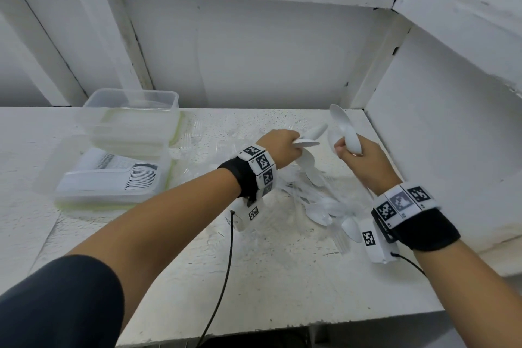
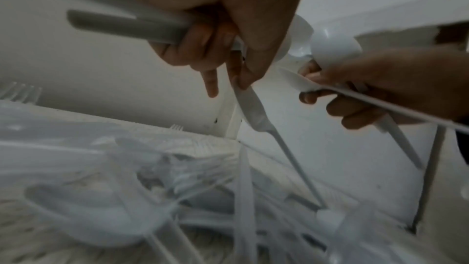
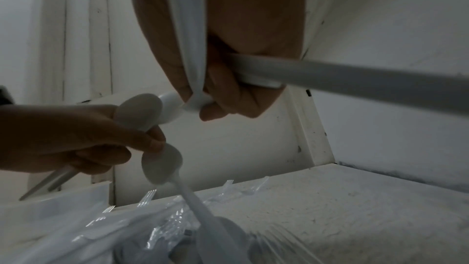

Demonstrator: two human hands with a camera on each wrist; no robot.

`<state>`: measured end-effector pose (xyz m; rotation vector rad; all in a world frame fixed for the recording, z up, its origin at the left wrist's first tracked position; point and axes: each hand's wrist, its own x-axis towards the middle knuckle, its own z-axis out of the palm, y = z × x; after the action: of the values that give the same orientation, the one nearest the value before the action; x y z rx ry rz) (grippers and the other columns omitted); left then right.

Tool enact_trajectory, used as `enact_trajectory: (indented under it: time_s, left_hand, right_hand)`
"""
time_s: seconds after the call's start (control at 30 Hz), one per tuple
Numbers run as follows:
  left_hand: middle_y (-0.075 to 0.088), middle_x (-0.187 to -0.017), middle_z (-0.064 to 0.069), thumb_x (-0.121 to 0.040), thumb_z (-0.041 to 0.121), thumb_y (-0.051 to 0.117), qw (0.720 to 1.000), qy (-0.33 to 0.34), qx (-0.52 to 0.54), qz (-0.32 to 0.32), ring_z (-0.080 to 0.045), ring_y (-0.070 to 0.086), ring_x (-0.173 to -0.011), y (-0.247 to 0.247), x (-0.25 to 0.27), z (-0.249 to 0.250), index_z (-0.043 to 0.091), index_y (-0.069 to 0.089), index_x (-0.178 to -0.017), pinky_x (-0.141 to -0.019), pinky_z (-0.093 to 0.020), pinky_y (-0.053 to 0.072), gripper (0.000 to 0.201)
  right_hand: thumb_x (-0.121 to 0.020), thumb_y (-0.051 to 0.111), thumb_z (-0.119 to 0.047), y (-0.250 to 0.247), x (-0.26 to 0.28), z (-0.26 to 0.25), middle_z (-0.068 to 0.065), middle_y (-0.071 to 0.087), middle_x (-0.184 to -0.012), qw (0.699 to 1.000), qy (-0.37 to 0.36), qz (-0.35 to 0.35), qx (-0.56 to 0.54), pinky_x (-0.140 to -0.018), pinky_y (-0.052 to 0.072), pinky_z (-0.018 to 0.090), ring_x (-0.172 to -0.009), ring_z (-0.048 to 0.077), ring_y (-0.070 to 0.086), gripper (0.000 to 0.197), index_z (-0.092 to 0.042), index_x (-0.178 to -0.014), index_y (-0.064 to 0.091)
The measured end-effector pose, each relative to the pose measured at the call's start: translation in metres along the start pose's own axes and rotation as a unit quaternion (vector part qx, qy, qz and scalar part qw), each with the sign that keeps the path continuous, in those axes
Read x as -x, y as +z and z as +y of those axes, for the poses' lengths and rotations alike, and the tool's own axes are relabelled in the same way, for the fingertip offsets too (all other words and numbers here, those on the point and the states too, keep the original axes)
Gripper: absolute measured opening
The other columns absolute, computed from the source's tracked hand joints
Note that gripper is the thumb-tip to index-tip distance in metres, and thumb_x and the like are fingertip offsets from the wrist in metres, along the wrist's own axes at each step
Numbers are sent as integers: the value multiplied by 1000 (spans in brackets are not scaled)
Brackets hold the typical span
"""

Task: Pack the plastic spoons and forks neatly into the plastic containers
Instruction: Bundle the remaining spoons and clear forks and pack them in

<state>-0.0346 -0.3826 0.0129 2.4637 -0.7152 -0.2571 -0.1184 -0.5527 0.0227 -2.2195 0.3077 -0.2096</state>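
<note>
In the head view both hands are raised above a loose pile of white plastic spoons and clear forks (image 1: 319,206) on the white table. My left hand (image 1: 293,147) grips a few white spoons (image 1: 309,135), bowls pointing right. In the left wrist view the left hand (image 2: 228,85) also pinches one spoon (image 2: 251,107) that hangs down into the pile. My right hand (image 1: 343,150) grips a bunch of white spoons (image 1: 344,127) with bowls up; in the right wrist view the right hand (image 3: 210,105) curls round their handles (image 3: 355,79). A clear container (image 1: 70,186) at left holds neat rows of spoons.
Empty clear containers (image 1: 132,110) are stacked behind the filled one at the back left. White walls close the table at the back and the right. Wrist camera cables (image 1: 226,277) hang over the front of the table. Clear forks (image 3: 147,198) lie scattered behind the pile.
</note>
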Motion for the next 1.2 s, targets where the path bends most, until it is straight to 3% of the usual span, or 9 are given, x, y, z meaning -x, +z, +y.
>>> enact_trajectory:
  time_s: [0.13, 0.33, 0.47, 0.57, 0.73, 0.9, 1.0, 1.1, 1.2]
  left_hand:
    - [51, -69, 4, -85, 18, 54, 995, -21, 78, 60, -18, 49, -70, -21, 13, -2, 22, 47, -66, -52, -24, 31, 21]
    - [52, -66, 7, -84, 18, 57, 973, -47, 199, 110, -11, 47, -63, -52, 48, -18, 19, 51, -66, -59, -26, 35, 19]
    - [52, -70, 2, -84, 18, 62, 945, -81, 286, 137, -10, 45, -63, -56, 78, -33, 9, 60, -75, -59, -23, 34, 13]
    - [57, -73, 3, -83, 18, 65, 922, -113, 335, 158, -8, 50, -64, -53, 97, -46, 11, 63, -79, -61, -21, 38, 9]
    - [43, -52, 9, -84, 14, 62, 885, -169, 401, 168, -2, 34, -38, -51, 123, -59, 12, 62, -77, -38, -13, 26, 7]
    - [65, -78, -2, -88, 27, 60, 842, -196, 490, 110, -6, 25, -40, -51, 139, -73, 16, 64, -90, -37, -17, 22, 13]
    - [71, -97, 0, -89, 47, 53, 831, -197, 511, 95, -4, 24, -39, -53, 145, -77, 17, 60, -105, -37, -16, 22, 34]
    - [59, -86, 2, -88, 66, 31, 831, -215, 502, 99, -3, 28, -42, -50, 147, -77, 19, 56, -103, -38, -17, 20, 55]
    - [54, -70, 2, -90, 68, 13, 774, -232, 581, 96, -5, 29, -40, -46, 148, -79, 16, 56, -97, -39, -17, 19, 68]
  right_hand:
    - [-89, 53, -15, 7, 7, -17, 1, 61, -84, 999, -36, 3, -13, -72, 45, 31, -79, 18, 55, 4, -15, -91, 58]
    - [-89, 60, -19, 35, 21, -54, -14, 53, -84, 996, -62, -15, -70, -59, 42, 9, -73, -1, 52, 23, -21, -105, 44]
    - [-93, 54, -24, 69, 30, -71, -3, 58, -77, 996, -58, -27, -65, -62, 42, 21, -71, 12, 53, 12, -14, -93, 60]
    - [-94, 52, -22, 94, 42, -80, -3, 60, -77, 994, -59, -55, -74, -61, 42, 18, -71, 9, 55, 13, -13, -94, 62]
    - [-92, 55, -23, 126, 57, -85, -2, 50, -62, 990, -23, -107, -85, -54, 36, 24, -58, 12, 47, 21, -13, -74, 57]
    - [-91, 56, -23, 135, 65, -89, 1, 56, -70, 986, -15, -113, -121, -56, 40, 21, -63, 12, 52, 17, -7, -90, 62]
    - [-92, 54, -21, 137, 68, -89, 1, 58, -75, 988, -16, -79, -130, -58, 41, 21, -68, 11, 54, 14, -9, -94, 61]
    - [-92, 55, -22, 139, 69, -89, -7, 58, -76, 984, 5, -35, -177, -60, 43, 19, -71, 7, 56, 10, -14, -98, 58]
    - [-93, 55, -23, 141, 71, -93, -7, 57, -74, 977, 10, -8, -215, -61, 43, 20, -70, 7, 55, 6, -18, -90, 56]
